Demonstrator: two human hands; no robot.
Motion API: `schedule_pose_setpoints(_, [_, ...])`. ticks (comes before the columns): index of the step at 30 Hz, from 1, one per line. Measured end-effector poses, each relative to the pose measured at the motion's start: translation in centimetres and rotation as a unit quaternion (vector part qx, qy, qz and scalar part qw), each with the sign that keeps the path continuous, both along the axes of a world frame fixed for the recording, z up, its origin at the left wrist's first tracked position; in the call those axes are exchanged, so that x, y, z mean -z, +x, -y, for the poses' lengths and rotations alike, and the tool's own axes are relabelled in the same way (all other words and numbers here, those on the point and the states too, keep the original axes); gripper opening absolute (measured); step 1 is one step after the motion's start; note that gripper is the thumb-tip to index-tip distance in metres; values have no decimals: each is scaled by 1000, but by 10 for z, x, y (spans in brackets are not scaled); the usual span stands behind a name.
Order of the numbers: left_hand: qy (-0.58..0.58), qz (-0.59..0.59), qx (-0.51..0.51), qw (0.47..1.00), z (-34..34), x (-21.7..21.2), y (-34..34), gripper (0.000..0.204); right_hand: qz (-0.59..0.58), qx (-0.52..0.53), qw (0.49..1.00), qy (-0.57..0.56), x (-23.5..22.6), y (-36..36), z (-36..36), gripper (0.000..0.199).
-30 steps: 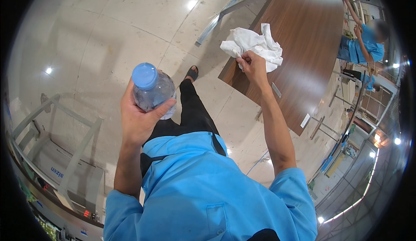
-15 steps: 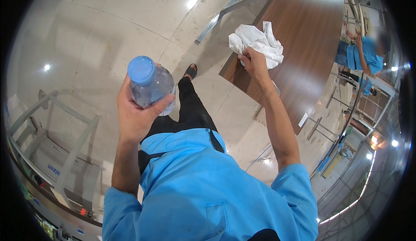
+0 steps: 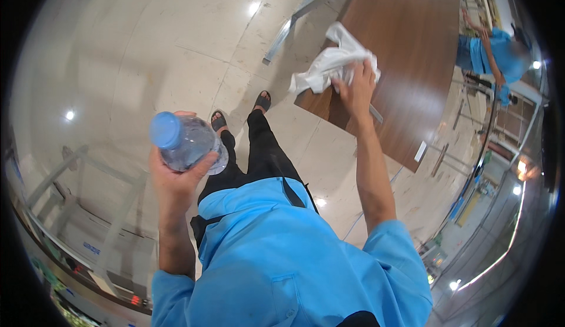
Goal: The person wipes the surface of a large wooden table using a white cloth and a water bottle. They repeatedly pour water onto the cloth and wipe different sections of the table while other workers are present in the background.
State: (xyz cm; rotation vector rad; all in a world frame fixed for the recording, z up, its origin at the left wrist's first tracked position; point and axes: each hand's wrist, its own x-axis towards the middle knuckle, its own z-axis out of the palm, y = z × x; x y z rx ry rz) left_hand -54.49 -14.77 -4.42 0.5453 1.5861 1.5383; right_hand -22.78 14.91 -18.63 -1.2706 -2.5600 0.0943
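Observation:
My left hand (image 3: 173,177) is wrapped round a clear plastic bottle (image 3: 194,142) with a blue cap (image 3: 166,130). The bottle is tilted, its cap toward the left, and it is held out over the floor. At the near corner of a brown wooden table (image 3: 406,50), my right hand (image 3: 357,90) grips a crumpled white cloth (image 3: 329,65). The cloth is a little blurred, and part of it hangs past the table's left edge. Some of my right fingertips are lost in its folds.
A metal leg frame (image 3: 282,39) lies on the tiled floor beyond the table's left edge. A grey metal frame (image 3: 112,215) stands at the lower left. A co-worker in a blue shirt (image 3: 500,56) is beyond the table's right side. A small white label (image 3: 420,151) lies near the table's right corner.
My left hand has moved left and tipped the bottle further that way. The cloth has swung left over the table edge, and my right hand has turned with its fingers opened more across it.

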Motion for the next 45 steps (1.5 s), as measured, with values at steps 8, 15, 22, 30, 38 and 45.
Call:
schedule_pose_setpoints(8, [-6, -28, 34, 999, -29, -6, 10, 64, -36, 110, 988, -102, 33, -14, 67, 36])
schedule_pose_setpoints(15, [16, -38, 79, 996, -49, -15, 12, 62, -30, 315, 945, -82, 34, 143, 130, 31])
schedule_pose_setpoints(22, [6, -52, 126, 991, -89, -22, 30, 60, 15, 393, 918, -43, 28, 197, 80, 30])
schedule_pose_setpoints(30, [15, -44, 202, 978, -121, -37, 51, 62, 75, 559, 824, -51, 64, 366, -23, 44])
schedule_pose_setpoints(38, [-58, -35, 220, 973, -181, -44, 98, 58, -1, 176, 984, -27, 34, 125, -107, 64])
schedule_pose_setpoints(45, [-67, -168, 144, 973, -179, -77, 106, 55, -41, 57, 995, 76, 79, 180, -192, 59])
